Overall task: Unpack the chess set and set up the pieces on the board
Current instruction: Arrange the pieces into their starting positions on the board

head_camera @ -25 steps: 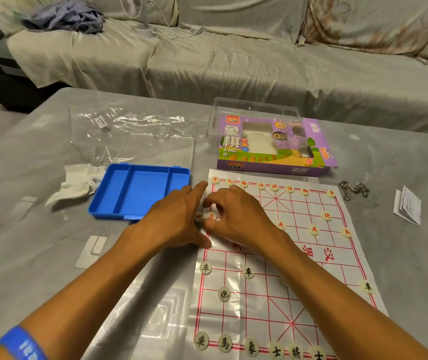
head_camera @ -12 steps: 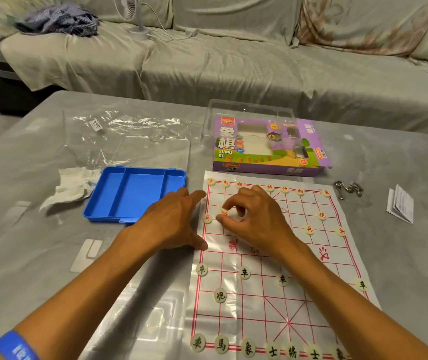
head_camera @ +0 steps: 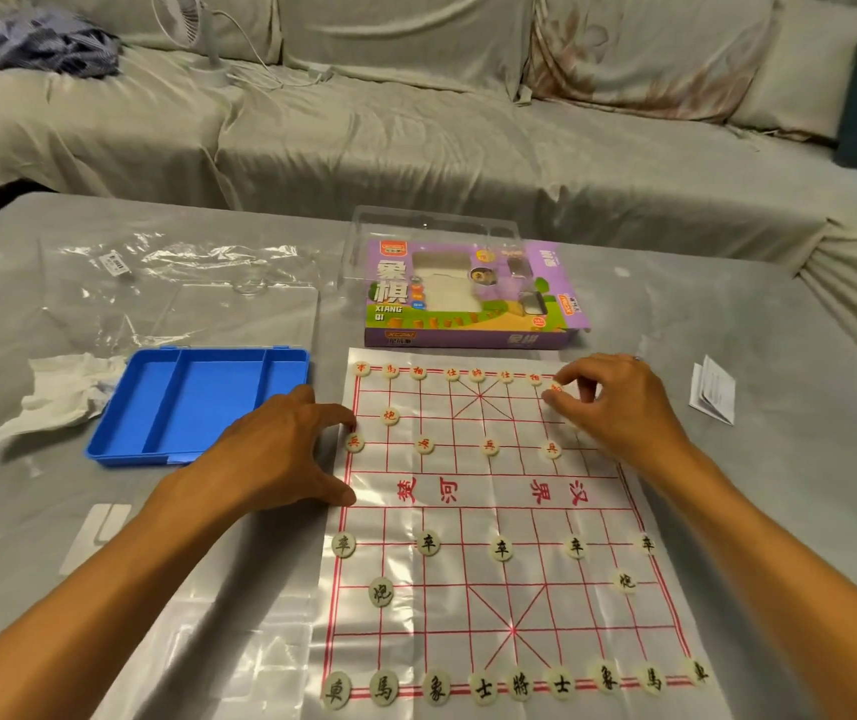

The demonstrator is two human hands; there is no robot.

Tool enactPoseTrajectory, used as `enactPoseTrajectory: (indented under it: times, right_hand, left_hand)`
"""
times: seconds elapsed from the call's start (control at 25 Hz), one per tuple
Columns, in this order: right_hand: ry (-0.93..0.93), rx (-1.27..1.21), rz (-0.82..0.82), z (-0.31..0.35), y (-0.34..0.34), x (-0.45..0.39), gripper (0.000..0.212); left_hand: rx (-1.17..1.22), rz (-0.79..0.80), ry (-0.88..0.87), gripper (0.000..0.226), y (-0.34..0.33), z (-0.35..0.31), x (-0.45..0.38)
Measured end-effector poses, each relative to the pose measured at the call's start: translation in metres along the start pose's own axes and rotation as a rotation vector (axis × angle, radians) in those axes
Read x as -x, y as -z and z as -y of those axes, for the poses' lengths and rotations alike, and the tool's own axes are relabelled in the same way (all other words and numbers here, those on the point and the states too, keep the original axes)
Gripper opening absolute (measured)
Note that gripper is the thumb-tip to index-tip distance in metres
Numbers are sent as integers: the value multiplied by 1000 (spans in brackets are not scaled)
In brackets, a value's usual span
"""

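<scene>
A thin plastic xiangqi board [head_camera: 494, 517] with a red grid lies on the table. Round cream pieces with black characters line its near rows, red-lettered ones its far rows. My left hand [head_camera: 281, 454] rests flat at the board's left edge, fingertips beside a red soldier piece [head_camera: 353, 442]. At the board's far right, my right hand [head_camera: 608, 402] pinches a red-lettered piece [head_camera: 555, 388] between thumb and forefinger. The right end of the far rows is hidden under that hand.
A blue compartment tray [head_camera: 198, 402] sits left of the board, with crumpled tissue [head_camera: 63, 392] and clear plastic wrap [head_camera: 177, 283] beyond. The purple game box [head_camera: 473, 298] lies behind the board. A folded leaflet [head_camera: 713, 389] is at right. A covered sofa runs along the back.
My right hand has travelled from the board's left side to its far right corner with a piece pinched in it. The left hand stayed at the left edge. The view moved closer.
</scene>
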State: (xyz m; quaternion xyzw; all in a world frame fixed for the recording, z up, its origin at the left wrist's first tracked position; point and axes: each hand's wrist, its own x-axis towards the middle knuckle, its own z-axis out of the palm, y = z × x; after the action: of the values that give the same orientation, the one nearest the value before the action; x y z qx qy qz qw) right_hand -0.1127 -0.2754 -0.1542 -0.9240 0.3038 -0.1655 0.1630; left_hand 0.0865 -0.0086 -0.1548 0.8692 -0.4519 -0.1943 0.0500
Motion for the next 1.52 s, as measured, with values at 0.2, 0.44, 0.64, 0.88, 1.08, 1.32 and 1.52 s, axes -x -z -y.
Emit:
enactPoseTrajectory:
  times: [0.2,0.44,0.64,0.88,1.08,1.32,1.52]
  right_hand:
    - [-152,44,66,-29,-5,-16,29]
    - [-178,77,58,-28,-19,-35,31]
    - [-169,112,76,-25,-23,-37,32]
    - [-173,51,37,-24,-26,-27,36]
    - [-56,-39,-27,10,-22,-5,26]
    - [131,11,195,78,-34,19,28]
    - [142,82,264,92,-63,23,38]
  left_hand:
    - [3,-5,-5,86,-1,-2,-2]
    - [-8,-23,-22,86,-6,5,-5]
    - [-15,-36,-29,86,-5,4,-5]
    - [-22,-41,-24,84,-5,2,-4]
    - [20,-79,-54,73,-4,0,-1]
    - [16,-266,-109,47,-18,-10,-1]
    - [-25,-337,-126,39,-24,-15,0]
